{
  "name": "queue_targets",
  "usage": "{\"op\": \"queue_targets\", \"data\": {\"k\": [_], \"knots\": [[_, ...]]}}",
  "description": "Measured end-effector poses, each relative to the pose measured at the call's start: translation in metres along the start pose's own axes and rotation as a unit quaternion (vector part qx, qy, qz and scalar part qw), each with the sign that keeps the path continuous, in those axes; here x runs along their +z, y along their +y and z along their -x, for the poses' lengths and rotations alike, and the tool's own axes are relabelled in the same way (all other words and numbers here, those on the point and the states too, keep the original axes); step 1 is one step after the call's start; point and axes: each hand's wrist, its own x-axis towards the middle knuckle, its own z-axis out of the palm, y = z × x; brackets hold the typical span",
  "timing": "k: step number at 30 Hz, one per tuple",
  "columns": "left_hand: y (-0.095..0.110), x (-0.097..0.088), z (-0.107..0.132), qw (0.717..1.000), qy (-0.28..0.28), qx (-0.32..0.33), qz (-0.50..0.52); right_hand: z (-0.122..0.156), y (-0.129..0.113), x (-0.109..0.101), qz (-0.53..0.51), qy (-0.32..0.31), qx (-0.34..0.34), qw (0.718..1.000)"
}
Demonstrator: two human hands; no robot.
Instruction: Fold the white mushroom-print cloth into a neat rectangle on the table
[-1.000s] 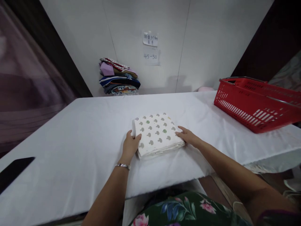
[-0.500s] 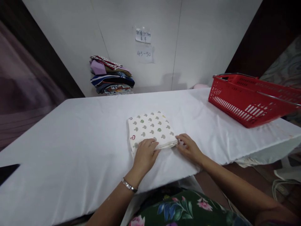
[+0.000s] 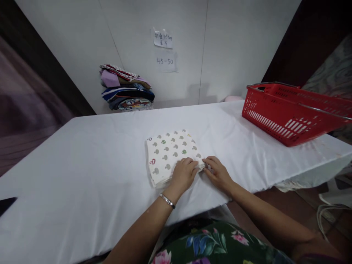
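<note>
A folded white cloth with small mushroom prints (image 3: 167, 152) lies in the middle of a table covered with a white sheet (image 3: 90, 157). My left hand (image 3: 184, 172) rests on its near right corner with the fingers curled over the edge. My right hand (image 3: 217, 172) touches the same corner from the right and pinches the cloth's edge. A silver bracelet (image 3: 167, 200) sits on my left wrist.
A stack of folded colourful clothes (image 3: 125, 89) stands at the back left against the wall. A red plastic basket (image 3: 294, 112) sits at the table's right end. Two paper notes (image 3: 164, 49) hang on the wall. A dark flat object (image 3: 6, 204) shows at the left edge.
My left hand has moved from the cloth's left edge across to its near right corner, close to my right hand. The right hand has stayed at that corner.
</note>
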Motion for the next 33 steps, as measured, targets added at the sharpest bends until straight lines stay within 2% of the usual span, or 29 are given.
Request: {"op": "queue_targets", "data": {"k": [9, 14, 20, 33], "knots": [[-0.003, 0.001, -0.002, 0.999, 0.012, -0.013, 0.027, -0.005, -0.007, 0.004, 0.048, 0.008, -0.022, 0.999], [-0.002, 0.001, -0.002, 0.998, 0.02, -0.031, 0.047, -0.005, -0.01, 0.006, 0.046, 0.04, -0.035, 0.998], [-0.003, 0.002, -0.003, 0.997, 0.023, -0.04, 0.058, -0.007, -0.015, 0.007, 0.041, 0.019, -0.02, 0.999], [-0.004, 0.002, 0.002, 0.999, 0.023, -0.017, 0.035, -0.005, -0.003, 0.013, 0.018, 0.04, -0.044, 0.998]]}}
